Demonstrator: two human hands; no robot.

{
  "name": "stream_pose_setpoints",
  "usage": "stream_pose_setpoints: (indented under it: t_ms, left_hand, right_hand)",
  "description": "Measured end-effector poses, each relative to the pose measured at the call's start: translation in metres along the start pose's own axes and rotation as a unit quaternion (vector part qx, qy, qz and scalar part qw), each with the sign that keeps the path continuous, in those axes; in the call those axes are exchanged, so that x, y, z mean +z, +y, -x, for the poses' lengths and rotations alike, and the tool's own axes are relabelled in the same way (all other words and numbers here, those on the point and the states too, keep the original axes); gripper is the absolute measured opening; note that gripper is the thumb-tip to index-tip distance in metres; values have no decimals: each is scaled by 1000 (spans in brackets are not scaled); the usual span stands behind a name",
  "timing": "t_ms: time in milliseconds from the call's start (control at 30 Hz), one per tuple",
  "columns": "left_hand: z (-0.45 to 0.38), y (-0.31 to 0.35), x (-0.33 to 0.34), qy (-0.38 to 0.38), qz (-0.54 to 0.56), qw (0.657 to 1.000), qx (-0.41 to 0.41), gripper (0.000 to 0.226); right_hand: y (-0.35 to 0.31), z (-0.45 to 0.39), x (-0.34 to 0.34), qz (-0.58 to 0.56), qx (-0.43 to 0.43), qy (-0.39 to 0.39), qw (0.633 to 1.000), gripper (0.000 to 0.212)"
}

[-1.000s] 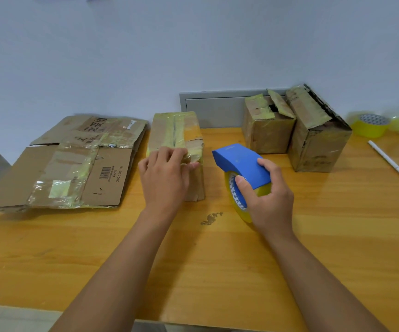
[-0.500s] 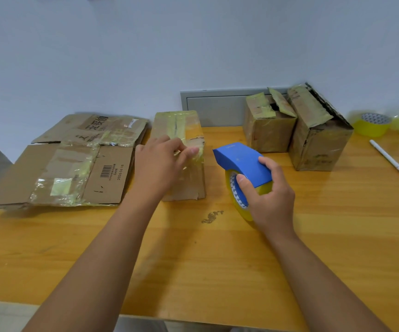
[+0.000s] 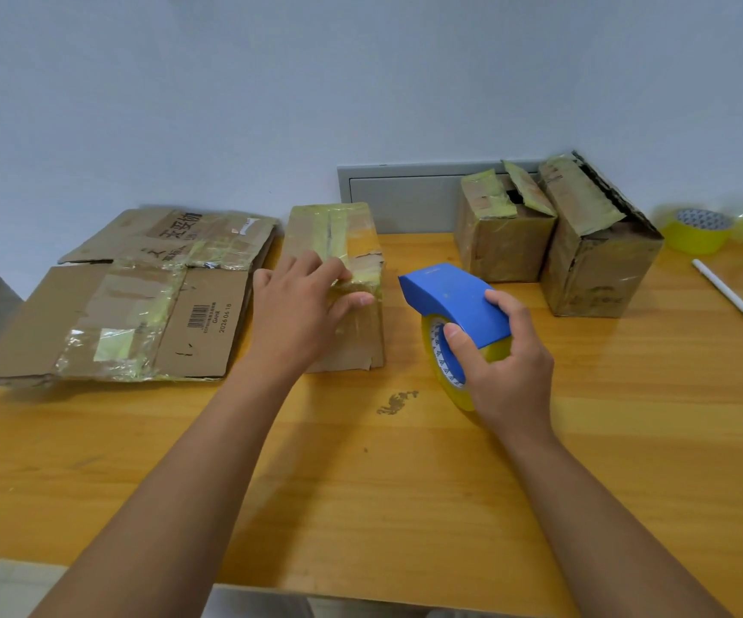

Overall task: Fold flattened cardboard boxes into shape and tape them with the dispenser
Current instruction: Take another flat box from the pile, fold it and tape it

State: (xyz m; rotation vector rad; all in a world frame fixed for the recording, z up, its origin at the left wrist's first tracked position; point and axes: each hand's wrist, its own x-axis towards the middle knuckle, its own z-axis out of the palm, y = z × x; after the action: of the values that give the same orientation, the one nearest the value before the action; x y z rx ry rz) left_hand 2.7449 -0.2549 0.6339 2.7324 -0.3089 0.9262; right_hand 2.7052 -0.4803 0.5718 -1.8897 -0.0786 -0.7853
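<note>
Two hands at work, mid frame. Right hand (image 3: pixel 505 363) wraps the blue dispenser (image 3: pixel 454 301): fingers curled over the top, thumb on the side of the yellow roll (image 3: pixel 443 368), which stands on the table (image 3: pixel 628 439) just right of centre. Left hand (image 3: pixel 298 310) rests on the near top edge of the taped box (image 3: pixel 338 243), fingers & thumb bent over the torn front corner; can't tell if it pinches tape or just presses. Box sits centre, a bit left of the dispenser, not touching it. Left of frame: flat cardboard (image 3: pixel 138 314), w/ barcode and tape patches, lying right beside the box. Upper right: 2 more boxes (image 3: pixel 508 243) (image 3: pixel 601 265) side by side, flaps half up, by the wall. Far right: spare yellow roll (image 3: pixel 697 231), white pen (image 3: pixel 728 292), dark tool at frame edge. Small scuff mark (image 3: pixel 396 401) on table btw the arms.
</note>
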Motion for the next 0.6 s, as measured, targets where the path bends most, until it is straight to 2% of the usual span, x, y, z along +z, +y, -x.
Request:
stream_pose_setpoints:
  t_ms: [300,467,600]
  left_hand:
    - [1,26,15,50,-76,995,-39,44]
    - [-3,32,17,39,-77,994,-68,52]
    - [-5,36,21,41,-105,991,-69,51]
  right_hand:
    - [0,0,0,0,2,-1,1000,56]
    - [0,0,-2,0,-1,-1,1000,56]
    - [0,0,-1,3,0,-3,1000,56]
